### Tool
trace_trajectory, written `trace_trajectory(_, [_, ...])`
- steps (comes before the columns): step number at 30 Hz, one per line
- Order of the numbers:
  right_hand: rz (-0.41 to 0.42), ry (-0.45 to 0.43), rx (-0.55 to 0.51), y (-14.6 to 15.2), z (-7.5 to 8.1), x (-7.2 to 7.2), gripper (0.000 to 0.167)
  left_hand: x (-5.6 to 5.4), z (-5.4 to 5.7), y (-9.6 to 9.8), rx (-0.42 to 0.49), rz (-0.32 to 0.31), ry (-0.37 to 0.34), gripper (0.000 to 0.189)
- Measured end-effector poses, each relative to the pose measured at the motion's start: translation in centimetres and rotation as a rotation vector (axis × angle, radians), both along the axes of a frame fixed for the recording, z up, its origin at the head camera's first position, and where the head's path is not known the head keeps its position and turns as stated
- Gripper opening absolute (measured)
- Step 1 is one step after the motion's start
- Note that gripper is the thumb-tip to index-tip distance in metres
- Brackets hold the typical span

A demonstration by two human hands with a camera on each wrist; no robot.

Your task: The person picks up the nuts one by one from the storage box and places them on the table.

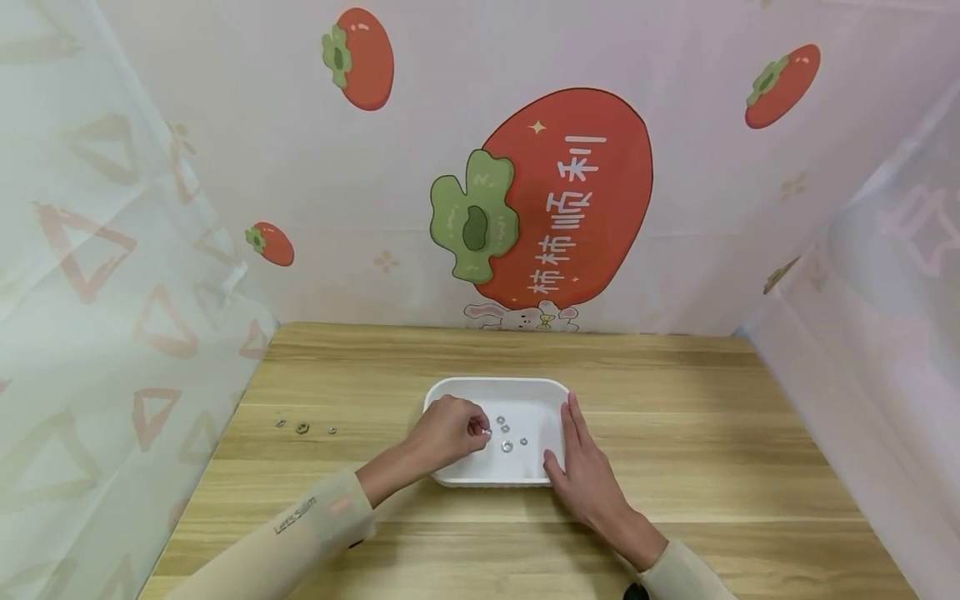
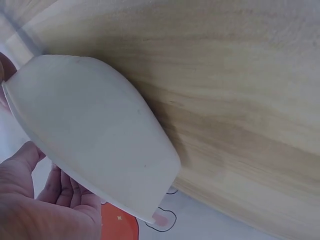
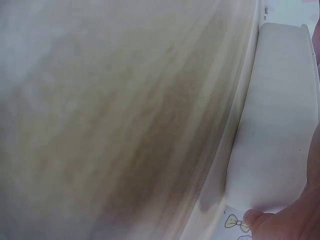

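Note:
A white tray [image 1: 489,482] rests on the wooden table. My left hand [image 1: 450,429] reaches over its left side and pinches a small metal nut [image 1: 487,434] between thumb and fingertips above the tray floor. Just right of those fingertips lie several silvery nuts, among them a larger one [image 1: 507,447] and a small one [image 1: 524,442]. My right hand [image 1: 588,475] rests against the tray's right end, its fingers extended along the rim and its thumb at the front corner. In the left wrist view the tray's outer wall [image 2: 95,125] hides the nuts.
Left of the tray, three small metal pieces lie in a row on the table [image 1: 360,358]: a thin one [image 1: 281,423], a larger darker nut [image 1: 302,428] and a tiny one [image 1: 333,430]. A printed cloth backdrop [image 1: 375,283] borders the table's far edge and sides.

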State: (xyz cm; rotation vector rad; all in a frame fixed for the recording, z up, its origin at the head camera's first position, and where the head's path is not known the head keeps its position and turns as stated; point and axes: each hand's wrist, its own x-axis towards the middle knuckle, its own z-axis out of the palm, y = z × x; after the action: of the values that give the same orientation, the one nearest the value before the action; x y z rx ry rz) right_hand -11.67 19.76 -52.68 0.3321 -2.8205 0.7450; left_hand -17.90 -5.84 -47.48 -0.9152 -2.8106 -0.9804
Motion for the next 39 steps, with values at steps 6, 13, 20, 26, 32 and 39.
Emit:
trace_trajectory(6, [-0.002,-0.005,-0.001,0.1,0.0,0.1,0.08,0.2,0.0,-0.9,0.144,0.044,-0.026,0.007])
trace_trajectory(13, [-0.001,-0.004,0.001,0.0,0.0,0.1,0.08,0.4,0.0,-2.0,0.297,0.064,-0.121,0.007])
trace_trajectory(20, [-0.005,-0.007,-0.004,0.1,-0.1,0.1,0.08,0.8,-0.5,-3.0,0.399,0.027,-0.236,0.004])
trace_trajectory(26, [-0.001,-0.002,-0.01,0.0,0.0,0.2,0.08,1.0,-0.5,-3.6,0.453,0.041,-0.287,0.004])
trace_trajectory(32, [-0.008,-0.013,-0.004,-0.1,0.0,0.3,0.08,1.0,-0.1,-4.4,0.491,0.075,-0.298,0.006])
trace_trajectory(39, [-0.004,-0.009,-0.004,-0.1,0.0,0.2,0.08,1.1,0.3,-5.8,0.55,0.105,-0.3,0.009])
